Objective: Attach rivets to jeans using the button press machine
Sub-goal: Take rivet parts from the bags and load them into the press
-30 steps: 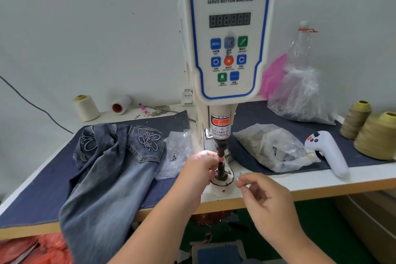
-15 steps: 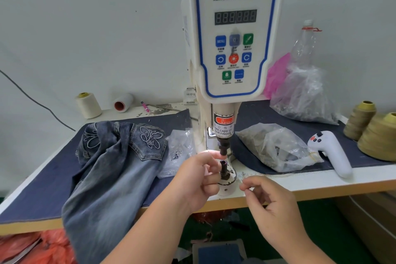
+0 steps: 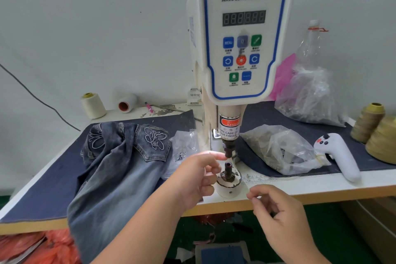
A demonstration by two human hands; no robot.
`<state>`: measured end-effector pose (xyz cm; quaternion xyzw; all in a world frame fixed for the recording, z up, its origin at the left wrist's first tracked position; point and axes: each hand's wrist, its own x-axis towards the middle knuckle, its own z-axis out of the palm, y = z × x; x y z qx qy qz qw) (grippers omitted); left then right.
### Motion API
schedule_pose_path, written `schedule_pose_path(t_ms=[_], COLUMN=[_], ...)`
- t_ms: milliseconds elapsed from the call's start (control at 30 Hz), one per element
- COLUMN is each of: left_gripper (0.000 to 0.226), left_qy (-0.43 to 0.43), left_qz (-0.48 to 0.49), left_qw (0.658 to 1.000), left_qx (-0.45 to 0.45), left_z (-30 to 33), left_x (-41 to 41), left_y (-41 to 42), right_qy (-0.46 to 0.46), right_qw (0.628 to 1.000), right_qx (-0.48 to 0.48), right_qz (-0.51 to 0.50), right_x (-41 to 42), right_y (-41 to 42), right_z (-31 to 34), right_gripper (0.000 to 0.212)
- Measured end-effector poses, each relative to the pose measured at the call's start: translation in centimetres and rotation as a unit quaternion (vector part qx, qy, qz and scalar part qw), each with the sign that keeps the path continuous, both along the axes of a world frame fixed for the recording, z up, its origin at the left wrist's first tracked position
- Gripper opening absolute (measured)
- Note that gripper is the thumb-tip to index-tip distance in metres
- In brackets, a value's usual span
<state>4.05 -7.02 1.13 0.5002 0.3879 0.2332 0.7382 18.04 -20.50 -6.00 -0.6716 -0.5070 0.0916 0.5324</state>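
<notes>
Two hands at the dies of the button press machine (image 3: 244, 36), jeans left of them.

The jeans (image 3: 120, 169) lie heaped to the left of the left hand (image 3: 197, 180), draped over the table edge (image 3: 321, 197), untouched. That hand's forefinger reaches up to the upper die (image 3: 227, 150), its other fingers curled beside the lower die (image 3: 228, 170); it may be seating a rivet, too small to tell. Behind it lies a small clear bag (image 3: 184, 148) of metal parts. The right hand (image 3: 278, 210), below and right of the dies, pinches forefinger to thumb, on what I cannot tell. Beyond it a clear bag (image 3: 278, 150) holds fasteners, a larger bag (image 3: 310, 96) behind it.
</notes>
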Motion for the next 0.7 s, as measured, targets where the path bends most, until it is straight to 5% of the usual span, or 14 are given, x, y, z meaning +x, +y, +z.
schedule_pose_path(t_ms=[133,233,300,367,500,567,700], left_gripper=[0.028,0.028,0.021,0.016,0.047,0.079,0.092], left_qy=[0.056,0.147,0.255,0.408,0.63,0.702,0.706], left_qz=[0.023,0.087,0.119,0.136,0.117,0.091,0.088], left_qw=[0.996,0.963,0.879,0.73,0.56,0.546,0.614], left_qx=[0.065,0.206,0.385,0.531,0.526,0.449,0.341], left_z=[0.5,2.1,3.1,4.0,4.4,3.0,1.3], left_x=[-0.3,-1.3,-2.8,-4.5,-6.5,-7.2,-8.0], left_y=[2.0,5.7,8.7,11.7,15.9,16.6,17.3], right_qy=[0.008,0.006,0.008,0.004,-0.004,-0.003,0.011], right_qw=[1.0,0.999,0.999,0.998,0.997,0.996,0.995], right_qx=[-0.014,-0.032,-0.038,-0.043,-0.054,-0.06,-0.073], right_qz=[-0.011,-0.019,-0.029,-0.041,-0.056,-0.059,-0.06], right_x=[-0.2,0.0,0.1,0.0,-0.2,-0.3,-0.6], right_y=[-0.3,-0.5,-0.8,-1.0,-1.2,-1.2,-1.0], right_z=[0.1,0.2,0.1,0.0,-0.3,-0.6,-0.6], right_gripper=[0.037,0.037,0.038,0.04,0.043,0.043,0.042])
